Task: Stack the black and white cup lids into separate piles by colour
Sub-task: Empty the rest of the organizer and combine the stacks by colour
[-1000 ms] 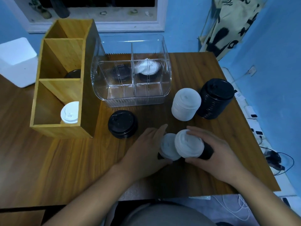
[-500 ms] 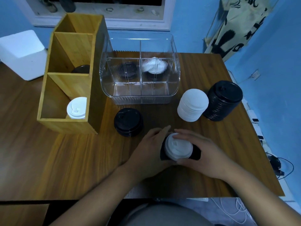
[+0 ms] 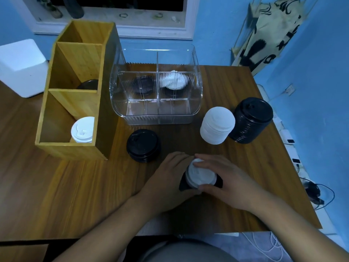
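Both hands crowd the short stack at the table's near edge. My left hand (image 3: 166, 176) covers its left side, and I cannot tell whether it grips. My right hand (image 3: 226, 178) lies over the white plastic lid (image 3: 200, 174), so only slivers of the black plastic lids (image 3: 183, 183) below show, too few to count.

In the yellow wooden organiser (image 3: 75, 148), a divider hides most of a dark round lid (image 3: 87, 85). The clear ribbed plastic box (image 3: 158, 118) blurs the dark lids (image 3: 142, 86) and white lids (image 3: 173, 81) inside; their number is unreadable. The white block (image 3: 20, 67) is cut off at the left edge.
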The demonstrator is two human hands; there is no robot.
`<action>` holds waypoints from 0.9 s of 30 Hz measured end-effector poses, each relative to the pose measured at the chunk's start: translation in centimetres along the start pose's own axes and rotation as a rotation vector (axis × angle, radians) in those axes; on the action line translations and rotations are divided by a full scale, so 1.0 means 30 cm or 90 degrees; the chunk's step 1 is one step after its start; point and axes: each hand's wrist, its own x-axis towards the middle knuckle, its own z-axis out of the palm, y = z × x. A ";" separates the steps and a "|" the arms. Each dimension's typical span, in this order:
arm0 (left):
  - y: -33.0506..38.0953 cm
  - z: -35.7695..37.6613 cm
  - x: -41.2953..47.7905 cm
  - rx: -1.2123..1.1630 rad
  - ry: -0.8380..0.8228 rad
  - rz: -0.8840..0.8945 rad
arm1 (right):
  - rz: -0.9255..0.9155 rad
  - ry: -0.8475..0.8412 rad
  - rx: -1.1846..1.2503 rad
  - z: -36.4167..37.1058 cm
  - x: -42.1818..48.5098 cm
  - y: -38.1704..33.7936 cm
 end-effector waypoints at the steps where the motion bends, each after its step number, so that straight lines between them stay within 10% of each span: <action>1: 0.004 0.000 0.000 -0.002 0.003 0.005 | -0.011 -0.011 -0.028 -0.010 -0.001 0.000; 14: 0.096 -0.048 0.240 -0.120 0.083 -0.150 | -0.017 0.125 -0.160 -0.489 0.127 -0.083; 27: 0.008 0.057 0.418 -0.152 0.118 -0.159 | -0.013 -0.049 -0.312 -0.488 0.304 0.035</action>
